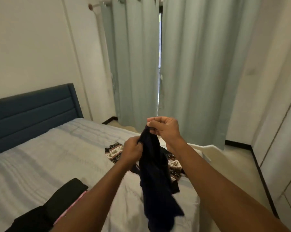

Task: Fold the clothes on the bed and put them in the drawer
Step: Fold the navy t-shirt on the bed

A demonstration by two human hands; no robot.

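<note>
Head view: 2 hands hold a dark navy garment [155, 173] up over the bed [49, 156]. Right hand [165, 127] pinches its top edge; left hand [133, 152] grips the cloth just below. Patterned garment [114, 152] lies behind it on the bed, black clothes [64, 195] lower left.

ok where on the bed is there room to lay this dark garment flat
Bare sheet between the headboard and the black pile, left of the patterned garment. Crowded by the right edge, under the hanging dark garment.
</note>
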